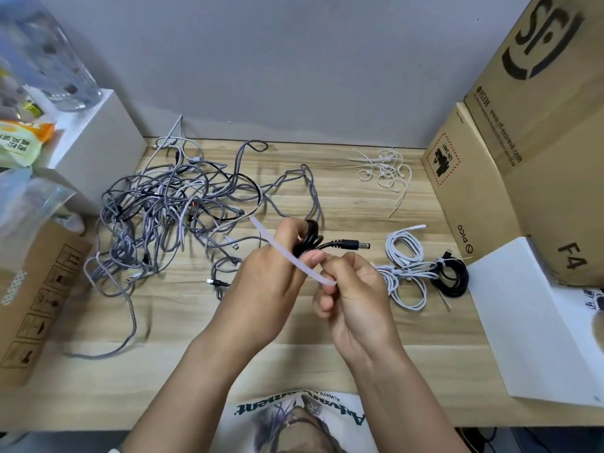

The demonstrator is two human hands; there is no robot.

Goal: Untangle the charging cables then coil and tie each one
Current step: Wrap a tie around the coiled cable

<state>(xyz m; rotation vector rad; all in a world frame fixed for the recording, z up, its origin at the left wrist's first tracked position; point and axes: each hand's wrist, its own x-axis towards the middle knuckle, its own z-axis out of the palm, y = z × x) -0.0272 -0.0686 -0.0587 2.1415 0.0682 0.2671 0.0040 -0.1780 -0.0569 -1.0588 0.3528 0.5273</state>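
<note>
My left hand (273, 282) grips a small coiled black cable (310, 238) above the table; its barrel plug (354, 245) sticks out to the right. A white cable tie (287, 253) runs across the coil, and my right hand (351, 286) pinches its lower end between thumb and fingers. A big tangle of grey braided, white and black cables (173, 204) lies at the left of the wooden table (327, 371). At the right lie coiled white cables (405, 246) and a tied black coil (452, 274).
Loose white cable ties (384, 171) lie at the back right. Cardboard boxes (523, 152) stand along the right, with a white box (536, 322) in front of them. A white box (98, 138) and a brown carton (36, 302) flank the left.
</note>
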